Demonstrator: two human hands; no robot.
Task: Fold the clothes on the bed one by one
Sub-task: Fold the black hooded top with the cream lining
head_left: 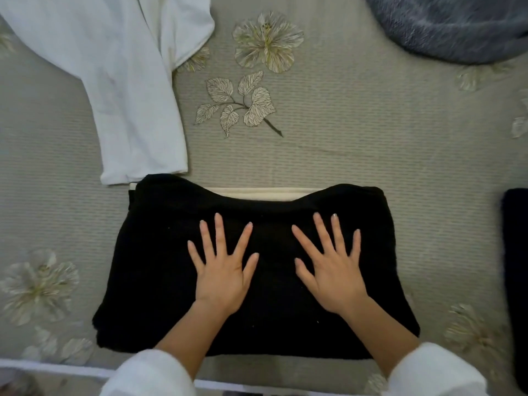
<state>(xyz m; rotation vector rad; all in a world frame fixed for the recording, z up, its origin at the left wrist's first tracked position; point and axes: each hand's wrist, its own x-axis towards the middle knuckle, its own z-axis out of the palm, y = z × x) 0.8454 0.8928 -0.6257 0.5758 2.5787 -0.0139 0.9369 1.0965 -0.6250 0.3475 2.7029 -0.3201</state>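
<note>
A white garment [125, 81] lies spread at the far left of the bed [357, 132]. At the near edge sits a folded black garment [160, 267], a neat rectangle atop a cream piece [257, 193]. The left hand [223, 270] and right hand [328, 270] press flat on it, fingers splayed, side by side and apart. A grey blanket [457, 27] lies far right.

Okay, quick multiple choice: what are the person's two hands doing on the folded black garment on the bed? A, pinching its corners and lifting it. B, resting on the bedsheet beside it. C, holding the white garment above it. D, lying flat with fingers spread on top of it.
D: the left hand and right hand both lie flat, fingers spread, on the folded black garment.
</note>
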